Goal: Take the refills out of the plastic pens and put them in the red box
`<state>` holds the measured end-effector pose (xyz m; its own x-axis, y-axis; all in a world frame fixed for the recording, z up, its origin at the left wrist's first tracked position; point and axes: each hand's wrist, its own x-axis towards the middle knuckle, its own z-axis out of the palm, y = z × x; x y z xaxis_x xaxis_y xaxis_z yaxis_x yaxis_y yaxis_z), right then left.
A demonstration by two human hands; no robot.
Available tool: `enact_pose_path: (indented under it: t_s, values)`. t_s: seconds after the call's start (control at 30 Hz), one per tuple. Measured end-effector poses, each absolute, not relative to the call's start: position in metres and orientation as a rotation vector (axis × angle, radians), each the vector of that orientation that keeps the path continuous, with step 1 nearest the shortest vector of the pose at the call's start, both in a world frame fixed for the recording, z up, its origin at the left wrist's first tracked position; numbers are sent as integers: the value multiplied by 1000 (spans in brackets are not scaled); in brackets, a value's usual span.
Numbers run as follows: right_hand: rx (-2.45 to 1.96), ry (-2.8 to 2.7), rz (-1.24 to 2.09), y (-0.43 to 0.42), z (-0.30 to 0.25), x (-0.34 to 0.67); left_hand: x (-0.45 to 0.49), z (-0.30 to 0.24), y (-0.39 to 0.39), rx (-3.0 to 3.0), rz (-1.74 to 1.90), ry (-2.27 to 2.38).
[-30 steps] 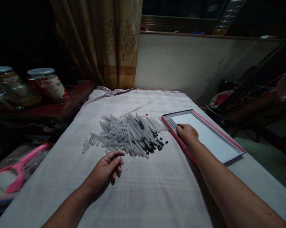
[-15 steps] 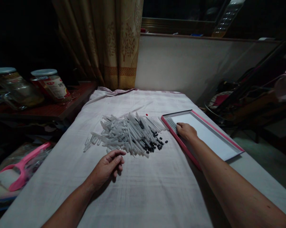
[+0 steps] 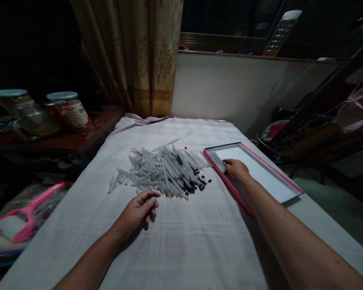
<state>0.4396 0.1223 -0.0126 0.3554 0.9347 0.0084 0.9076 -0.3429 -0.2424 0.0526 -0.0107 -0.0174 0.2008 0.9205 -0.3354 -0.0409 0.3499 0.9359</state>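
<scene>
On the cloth-covered table lies a loose pile of translucent pen parts (image 3: 153,169), with small black end pieces (image 3: 193,186) along its right side. My left hand (image 3: 142,207) rests just in front of the pile, fingers loosely curled and apart, nothing visible in it. To the right is a shallow tray (image 3: 269,167) with pink edges and a white bottom. A row of slim grey-white sticks, looking like pens (image 3: 215,158), lines its left end. My right hand (image 3: 237,168) reaches into the tray with fingers closed at that row's edge; what they pinch is hidden.
A tiny red piece (image 3: 185,148) lies behind the pile. At left, a dark red side table (image 3: 87,139) holds lidded jars (image 3: 69,110) and a glass jug. Below sits a pink-handled object (image 3: 33,209). A curtain (image 3: 145,64) hangs behind; a bottle (image 3: 282,32) stands on the sill.
The view has shifted slightly. Both hands keep nearly the same places, the left before the pile and the right at the row in the tray.
</scene>
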Motion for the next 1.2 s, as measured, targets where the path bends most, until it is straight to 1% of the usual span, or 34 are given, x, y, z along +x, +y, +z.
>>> enact_pose_path:
  t_s: [0.27, 0.47, 0.63, 0.73, 0.8, 0.97, 1.2]
  values:
    - [-2352, -1628, 170, 122, -12, 440, 51, -22, -10, 985, 854, 1159]
    - [-2253, -1637, 80, 111, 6, 423, 51, -22, -11, 971, 876, 1144]
    - [-1990, -1826, 60, 84, 24, 362, 52, -22, -9, 980, 871, 1154]
    - [-1790, -2020, 124, 57, 24, 310, 53, -22, -9, 981, 889, 1162]
    - [-1665, -2196, 108, 40, 22, 279, 54, -22, -10, 985, 897, 1160]
    - [-1782, -2352, 122, 27, 17, 235, 53, -19, -11, 1005, 899, 1150]
    - [-1977, -2222, 217, 28, 22, 241, 53, -20, -10, 1016, 883, 1135]
